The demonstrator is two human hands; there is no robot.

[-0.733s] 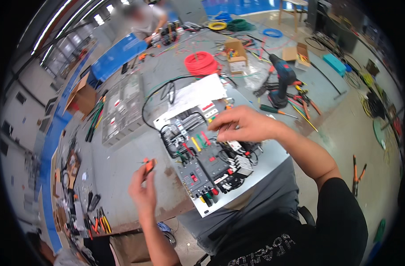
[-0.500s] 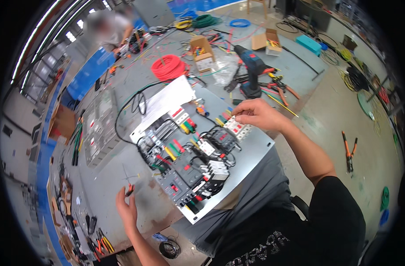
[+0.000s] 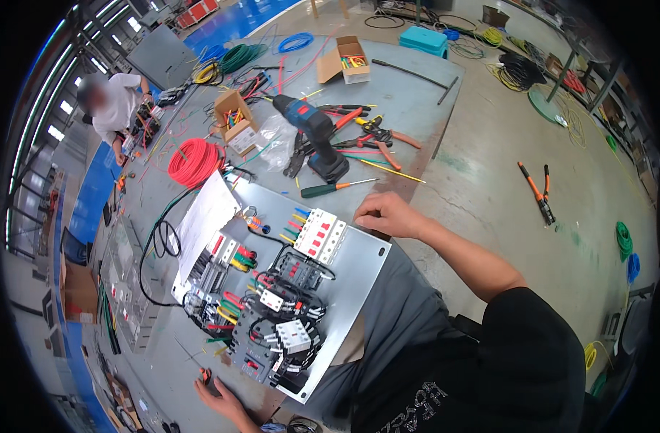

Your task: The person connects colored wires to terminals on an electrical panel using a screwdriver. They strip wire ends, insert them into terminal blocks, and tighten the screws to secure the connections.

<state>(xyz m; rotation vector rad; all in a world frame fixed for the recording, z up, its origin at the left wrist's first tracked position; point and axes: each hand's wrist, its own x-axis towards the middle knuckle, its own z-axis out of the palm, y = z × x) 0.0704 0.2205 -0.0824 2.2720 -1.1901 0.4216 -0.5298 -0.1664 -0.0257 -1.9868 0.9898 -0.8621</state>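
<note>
Pinching a small orange-and-black object (image 3: 205, 374) in the left hand (image 3: 221, 399), curling the right hand (image 3: 389, 214), grip unclear, beside a silver metal panel (image 3: 353, 278) already bearing apparently part-wired black-and-white switchgear (image 3: 272, 299).

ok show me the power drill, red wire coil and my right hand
Power drill (image 3: 312, 124), head view: motor housing
Red wire coil (image 3: 190, 169), head view: front loops
Right hand (image 3: 393, 215), head view: back of hand

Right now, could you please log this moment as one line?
left hand: holding small orange item | right hand: near metal panel | red-switched white breakers: on metal panel
</note>
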